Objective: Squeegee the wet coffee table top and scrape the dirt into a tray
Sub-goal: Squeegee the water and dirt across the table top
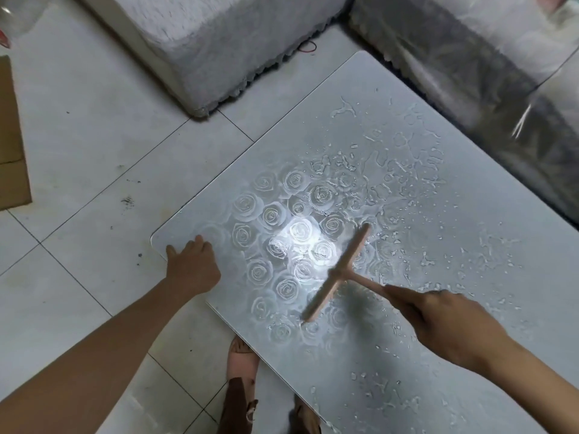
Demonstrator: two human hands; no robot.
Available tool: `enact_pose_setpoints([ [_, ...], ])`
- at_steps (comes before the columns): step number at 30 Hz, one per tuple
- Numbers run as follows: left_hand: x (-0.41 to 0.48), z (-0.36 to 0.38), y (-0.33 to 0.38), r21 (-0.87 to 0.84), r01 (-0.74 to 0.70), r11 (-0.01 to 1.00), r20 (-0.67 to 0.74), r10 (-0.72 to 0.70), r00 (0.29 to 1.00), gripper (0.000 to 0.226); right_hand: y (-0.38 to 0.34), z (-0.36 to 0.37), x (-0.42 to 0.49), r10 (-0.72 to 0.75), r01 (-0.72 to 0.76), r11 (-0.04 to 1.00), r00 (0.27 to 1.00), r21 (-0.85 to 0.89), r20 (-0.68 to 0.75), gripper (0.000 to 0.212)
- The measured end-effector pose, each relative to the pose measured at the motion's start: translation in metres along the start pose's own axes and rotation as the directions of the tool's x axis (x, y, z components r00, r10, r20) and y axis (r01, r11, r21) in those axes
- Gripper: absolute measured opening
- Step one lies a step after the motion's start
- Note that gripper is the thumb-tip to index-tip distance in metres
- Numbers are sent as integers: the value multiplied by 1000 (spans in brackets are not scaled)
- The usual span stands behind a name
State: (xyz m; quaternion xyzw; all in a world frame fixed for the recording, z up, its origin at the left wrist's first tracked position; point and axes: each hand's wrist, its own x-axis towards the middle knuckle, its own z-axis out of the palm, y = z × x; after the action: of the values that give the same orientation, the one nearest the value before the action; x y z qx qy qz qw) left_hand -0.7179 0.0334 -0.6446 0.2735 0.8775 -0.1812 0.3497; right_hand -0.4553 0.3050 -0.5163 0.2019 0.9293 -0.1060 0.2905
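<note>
Head view: a pale, T-shaped squeegee [336, 274] sits over the near-left part of the bench [360, 98], its long blade running diagonally across the glass top. The blade is blurred, so whether it touches the surface or rides just above it cannot be told. The right hand [445, 327] reaches in from the bench's near-right side, its fingers [404, 297] curled round the squeegee's short handle. The left hand [191, 264] rests on the bench's near-left corner, thumb out at the edge; whether its fingers are flat or curled cannot be told from behind. A rose pattern [282, 214] shows in the top under a bright glare [297, 236], left of the blade. Water droplets and streaks [407, 158] cover the bench beyond and right of the blade. A white covered seat [219, 42] stands past the bench's far-left edge, and a plastic-wrapped sofa [470, 73] runs along its far-right edge. Left of the bench, cardboard [9, 136] lies on the tiled floor [78, 120]. A pink slipper [242, 358] shows beside the bench's near edge.
</note>
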Motion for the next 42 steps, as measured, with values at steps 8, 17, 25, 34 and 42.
enact_pose_setpoints([
  [8,7,-18,28,37,59,998,-75,-56,996,53,-84,-16,91,-267,271,962,958,21,-105,31],
  [17,9,-20,56,-22,-119,993,-60,118,991,59,10,-5,46,-103,102,992,995,72,13,40],
  [25,19,-42,44,-156,-89,984,53,98,994,53,-21,-38,111,-239,249,966,962,63,-135,34],
  [34,32,-49,23,-355,-111,928,6,121,993,50,12,-24,123,-111,116,978,993,176,-36,37],
  [42,64,-83,19,-395,-135,909,32,161,987,42,-14,-77,125,-139,155,981,981,116,-137,44],
])
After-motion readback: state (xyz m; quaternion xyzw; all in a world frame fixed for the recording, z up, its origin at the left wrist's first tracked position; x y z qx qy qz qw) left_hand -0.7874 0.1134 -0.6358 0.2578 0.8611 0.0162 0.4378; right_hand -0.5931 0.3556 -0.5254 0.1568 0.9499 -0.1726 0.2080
